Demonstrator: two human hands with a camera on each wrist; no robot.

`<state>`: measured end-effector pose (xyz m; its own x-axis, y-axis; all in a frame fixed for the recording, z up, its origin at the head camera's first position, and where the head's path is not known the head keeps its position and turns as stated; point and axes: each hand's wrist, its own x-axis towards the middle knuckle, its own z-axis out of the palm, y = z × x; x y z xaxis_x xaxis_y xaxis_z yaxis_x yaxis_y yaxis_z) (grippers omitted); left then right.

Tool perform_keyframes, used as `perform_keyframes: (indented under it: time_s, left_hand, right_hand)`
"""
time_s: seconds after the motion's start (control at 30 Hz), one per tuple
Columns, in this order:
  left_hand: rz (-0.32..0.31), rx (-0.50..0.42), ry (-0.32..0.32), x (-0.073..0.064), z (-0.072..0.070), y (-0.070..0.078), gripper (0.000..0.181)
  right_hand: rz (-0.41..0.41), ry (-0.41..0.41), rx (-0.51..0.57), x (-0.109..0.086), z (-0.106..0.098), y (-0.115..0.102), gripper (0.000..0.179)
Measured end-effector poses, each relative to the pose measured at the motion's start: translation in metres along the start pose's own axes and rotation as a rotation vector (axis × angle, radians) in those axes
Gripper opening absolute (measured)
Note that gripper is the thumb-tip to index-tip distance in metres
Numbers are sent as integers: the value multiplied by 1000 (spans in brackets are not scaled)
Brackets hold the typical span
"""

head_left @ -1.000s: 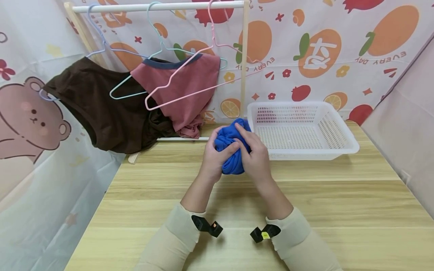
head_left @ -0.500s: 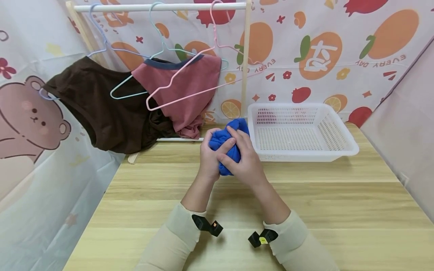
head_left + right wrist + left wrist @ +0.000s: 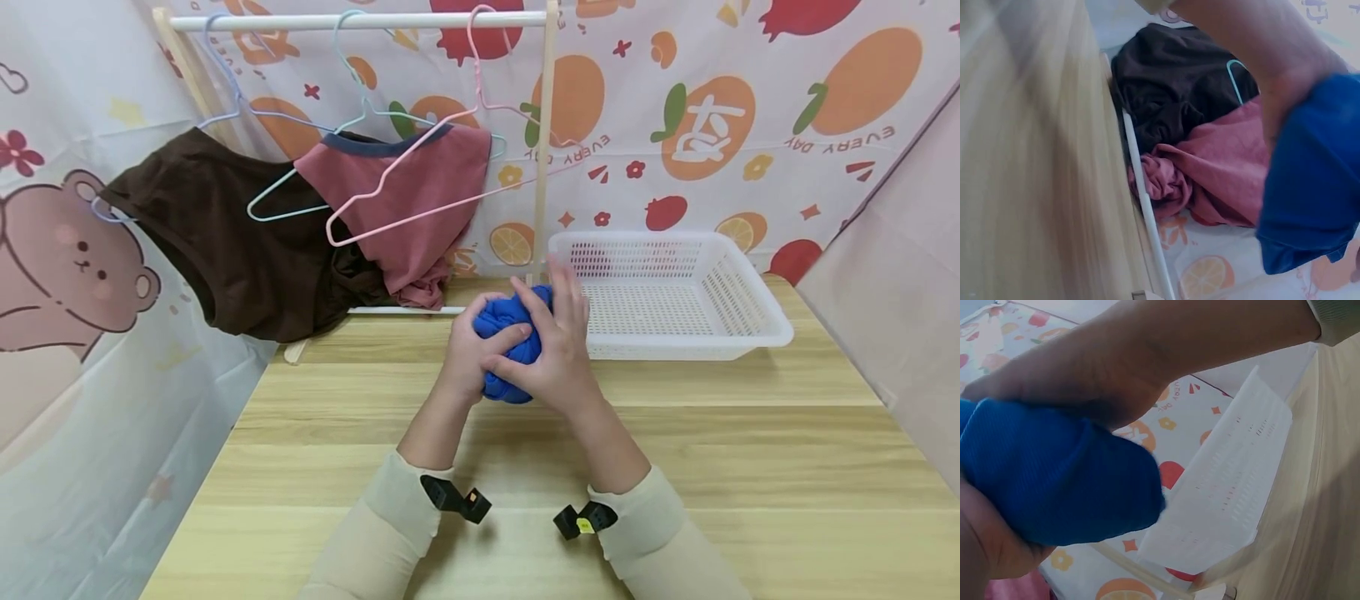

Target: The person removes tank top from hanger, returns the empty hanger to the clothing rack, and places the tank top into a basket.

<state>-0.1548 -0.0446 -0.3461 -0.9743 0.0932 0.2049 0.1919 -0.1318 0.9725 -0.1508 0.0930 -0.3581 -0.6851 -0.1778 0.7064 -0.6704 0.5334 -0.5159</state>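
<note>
A bundled blue cloth (image 3: 504, 313) is between both hands, over the table in front of the clothes rack. My left hand (image 3: 471, 350) grips it from the left, thumb across its near face. My right hand (image 3: 562, 358) touches the bundle from the right, thumb and index finger against it, other fingers stretched out and spread. Up close in the left wrist view, the blue cloth (image 3: 1066, 481) shows a smooth, rounded end. The right wrist view has a folded lower edge of the cloth (image 3: 1297, 250) pointing down.
A white perforated basket (image 3: 690, 342) stands right of the hands. On the rack's white rail (image 3: 292, 21) hang a brown garment (image 3: 247, 250), a pink garment (image 3: 420, 192) with a navy neckline, and a bare pink hanger (image 3: 420, 218). The wooden table (image 3: 720, 467) extends toward the front.
Both hands have kept working the blue bundle, which looks rounder and has shifted slightly toward me. The right hand's fingers have lifted and spread from their earlier curled hold.
</note>
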Motion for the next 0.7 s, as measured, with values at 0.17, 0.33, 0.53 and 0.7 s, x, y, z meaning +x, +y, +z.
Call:
perform_keyframes:
  time_s: [0.17,0.33,0.53,0.7]
  left_hand:
    - [30,111,-94,0,-4,1,43]
    - [63,150,-75,0,-5,1,50]
    - [136,189,77,-2,-1,-2,50]
    - [206,156,164,-1,4,-8,43]
  right_hand:
    - [61,-180,180,1,-5,3,90]
    - [184,-251,358,2,-8,5,82]
    - [317,-323,479,1,-6,5,94]
    - [328,-368,473,1,-4,3,119]
